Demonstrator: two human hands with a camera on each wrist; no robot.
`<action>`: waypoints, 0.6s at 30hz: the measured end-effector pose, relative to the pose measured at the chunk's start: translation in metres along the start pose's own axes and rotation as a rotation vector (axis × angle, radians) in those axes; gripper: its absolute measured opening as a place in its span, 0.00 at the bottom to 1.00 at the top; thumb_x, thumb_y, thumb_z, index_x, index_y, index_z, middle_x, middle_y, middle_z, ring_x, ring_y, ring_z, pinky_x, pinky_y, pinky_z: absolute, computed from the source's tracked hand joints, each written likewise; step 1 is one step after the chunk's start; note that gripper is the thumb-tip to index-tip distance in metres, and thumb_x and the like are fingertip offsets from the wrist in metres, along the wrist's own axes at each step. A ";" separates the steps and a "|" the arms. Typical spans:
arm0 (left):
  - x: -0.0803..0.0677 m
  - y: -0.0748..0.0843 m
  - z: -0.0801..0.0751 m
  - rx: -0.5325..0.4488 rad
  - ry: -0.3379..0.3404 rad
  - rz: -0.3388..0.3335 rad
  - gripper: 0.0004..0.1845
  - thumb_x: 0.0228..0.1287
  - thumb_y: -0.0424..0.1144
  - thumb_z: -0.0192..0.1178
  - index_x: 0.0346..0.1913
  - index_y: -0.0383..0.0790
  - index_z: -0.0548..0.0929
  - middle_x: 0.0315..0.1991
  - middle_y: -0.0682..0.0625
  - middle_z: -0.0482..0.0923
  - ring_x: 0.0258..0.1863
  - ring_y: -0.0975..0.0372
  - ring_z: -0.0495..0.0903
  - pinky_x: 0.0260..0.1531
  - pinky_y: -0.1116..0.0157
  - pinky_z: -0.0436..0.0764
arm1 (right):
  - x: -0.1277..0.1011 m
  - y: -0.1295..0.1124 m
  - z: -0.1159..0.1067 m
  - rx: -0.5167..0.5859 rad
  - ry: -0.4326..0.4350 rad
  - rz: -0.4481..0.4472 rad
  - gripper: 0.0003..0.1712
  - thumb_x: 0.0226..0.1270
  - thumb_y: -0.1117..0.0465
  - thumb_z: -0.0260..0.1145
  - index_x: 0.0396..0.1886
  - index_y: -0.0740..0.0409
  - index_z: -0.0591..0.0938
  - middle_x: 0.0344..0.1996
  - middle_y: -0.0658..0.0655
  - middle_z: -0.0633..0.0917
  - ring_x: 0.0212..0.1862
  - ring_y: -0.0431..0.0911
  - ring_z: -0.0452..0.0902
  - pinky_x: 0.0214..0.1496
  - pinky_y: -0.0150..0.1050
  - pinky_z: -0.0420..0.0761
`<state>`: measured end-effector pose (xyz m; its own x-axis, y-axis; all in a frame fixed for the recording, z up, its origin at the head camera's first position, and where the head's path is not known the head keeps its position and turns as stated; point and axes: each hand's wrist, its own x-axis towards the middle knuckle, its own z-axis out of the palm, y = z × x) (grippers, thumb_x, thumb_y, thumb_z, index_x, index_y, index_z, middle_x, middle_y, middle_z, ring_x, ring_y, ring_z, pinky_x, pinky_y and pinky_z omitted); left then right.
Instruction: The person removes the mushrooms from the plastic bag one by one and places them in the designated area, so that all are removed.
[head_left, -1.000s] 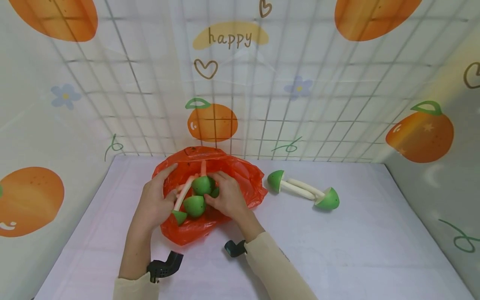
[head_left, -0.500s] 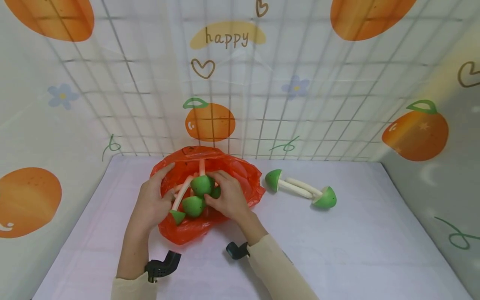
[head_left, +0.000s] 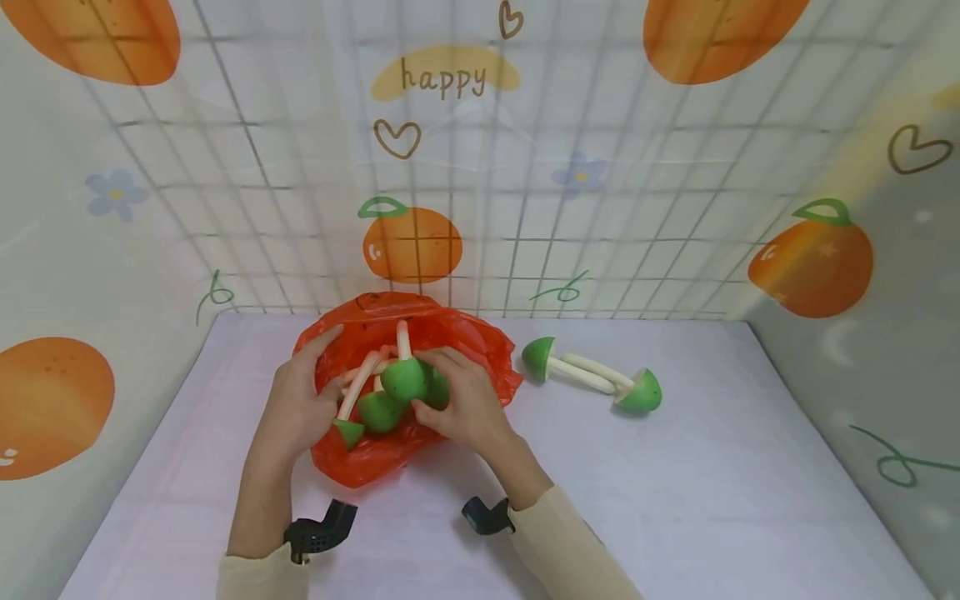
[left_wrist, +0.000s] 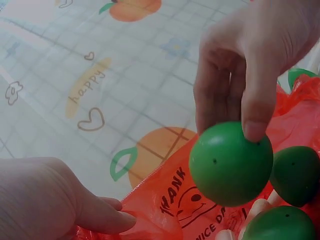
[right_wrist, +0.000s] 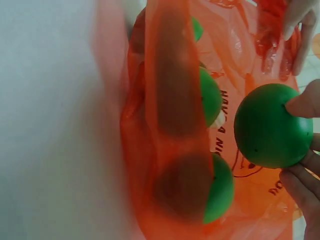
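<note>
1. Head view: the right hand (head_left: 465,408) pinches the green cap of a toy mushroom (head_left: 405,377) over the mouth of the orange plastic bag (head_left: 480,350); the left hand (head_left: 300,404) holds the bag's edge at 9 o'clock, fingers curled on the film. Since a second ago the held mushroom has lifted slightly and both hands have crept toward 12 o'clock, so I judge it is coming out of the bag, not settling in. Two more mushrooms (head_left: 592,377) lie on the counter (head_left: 675,500) at 3 o'clock.
2. Left wrist view: fingertips (left_wrist: 255,127) clamp the cap (left_wrist: 231,164); the left hand's thumb (left_wrist: 102,217) presses the bag (left_wrist: 165,205).
3. Right wrist view: the cap (right_wrist: 272,132) sits at 3 o'clock, clear of the bag (right_wrist: 170,90), other caps inside.
</note>
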<state>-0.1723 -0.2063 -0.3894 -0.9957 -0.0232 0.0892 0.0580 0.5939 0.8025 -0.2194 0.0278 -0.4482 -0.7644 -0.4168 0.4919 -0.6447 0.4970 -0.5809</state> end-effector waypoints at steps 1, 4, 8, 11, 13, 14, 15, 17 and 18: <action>0.000 0.000 0.000 0.003 0.000 -0.001 0.37 0.72 0.24 0.59 0.82 0.42 0.64 0.79 0.40 0.64 0.77 0.42 0.61 0.69 0.36 0.70 | -0.001 -0.001 -0.002 -0.001 0.003 -0.006 0.33 0.55 0.60 0.80 0.62 0.61 0.84 0.55 0.55 0.86 0.56 0.50 0.82 0.58 0.47 0.86; 0.000 0.000 0.000 0.007 -0.002 -0.004 0.37 0.72 0.24 0.59 0.82 0.41 0.64 0.79 0.39 0.64 0.77 0.42 0.61 0.67 0.37 0.72 | -0.005 -0.007 -0.009 -0.006 0.003 -0.003 0.32 0.55 0.61 0.79 0.62 0.61 0.84 0.56 0.56 0.86 0.57 0.51 0.82 0.58 0.47 0.86; -0.002 0.000 0.000 -0.002 -0.004 -0.013 0.37 0.73 0.24 0.59 0.82 0.43 0.63 0.79 0.39 0.63 0.77 0.42 0.60 0.67 0.36 0.72 | -0.012 -0.013 -0.020 -0.008 0.003 0.011 0.33 0.55 0.61 0.79 0.63 0.62 0.84 0.57 0.56 0.85 0.59 0.52 0.81 0.58 0.48 0.86; -0.003 0.000 0.000 -0.002 -0.004 -0.011 0.38 0.73 0.24 0.58 0.82 0.44 0.63 0.80 0.40 0.62 0.79 0.42 0.59 0.70 0.36 0.68 | -0.016 -0.016 -0.027 -0.008 0.019 0.001 0.33 0.54 0.63 0.79 0.62 0.63 0.84 0.56 0.56 0.86 0.59 0.52 0.82 0.58 0.48 0.86; -0.003 0.001 0.000 0.004 -0.003 -0.003 0.38 0.73 0.24 0.57 0.83 0.45 0.63 0.80 0.40 0.61 0.79 0.42 0.58 0.71 0.35 0.66 | -0.019 -0.016 -0.032 -0.017 0.031 -0.007 0.33 0.54 0.63 0.80 0.62 0.63 0.84 0.57 0.57 0.85 0.60 0.53 0.81 0.59 0.49 0.86; -0.003 0.001 -0.001 0.005 -0.003 0.001 0.38 0.73 0.24 0.57 0.83 0.45 0.63 0.80 0.40 0.61 0.79 0.42 0.57 0.71 0.35 0.66 | -0.020 -0.016 -0.034 -0.021 0.039 -0.017 0.33 0.54 0.63 0.80 0.62 0.63 0.84 0.57 0.58 0.85 0.60 0.53 0.82 0.60 0.50 0.86; -0.003 0.001 -0.001 0.007 -0.002 0.005 0.38 0.73 0.24 0.57 0.83 0.45 0.63 0.80 0.40 0.61 0.79 0.42 0.57 0.71 0.35 0.66 | -0.022 -0.016 -0.036 -0.025 0.045 -0.025 0.33 0.54 0.63 0.80 0.62 0.63 0.84 0.57 0.58 0.85 0.60 0.53 0.82 0.60 0.50 0.86; -0.003 0.001 -0.001 0.008 0.001 0.011 0.38 0.73 0.24 0.57 0.83 0.45 0.63 0.80 0.40 0.62 0.79 0.42 0.58 0.71 0.35 0.66 | -0.024 -0.016 -0.040 -0.027 0.056 -0.042 0.33 0.54 0.64 0.80 0.62 0.63 0.84 0.57 0.59 0.85 0.60 0.54 0.82 0.60 0.51 0.85; -0.004 0.001 0.000 0.008 0.001 0.015 0.38 0.73 0.24 0.57 0.83 0.44 0.63 0.80 0.40 0.62 0.79 0.42 0.58 0.70 0.35 0.67 | -0.025 -0.016 -0.042 -0.030 0.059 -0.046 0.33 0.54 0.63 0.79 0.62 0.63 0.84 0.57 0.59 0.85 0.60 0.54 0.82 0.60 0.51 0.86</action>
<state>-0.1687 -0.2058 -0.3885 -0.9947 -0.0150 0.1017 0.0723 0.6003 0.7965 -0.1900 0.0619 -0.4234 -0.7322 -0.3946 0.5552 -0.6779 0.5015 -0.5375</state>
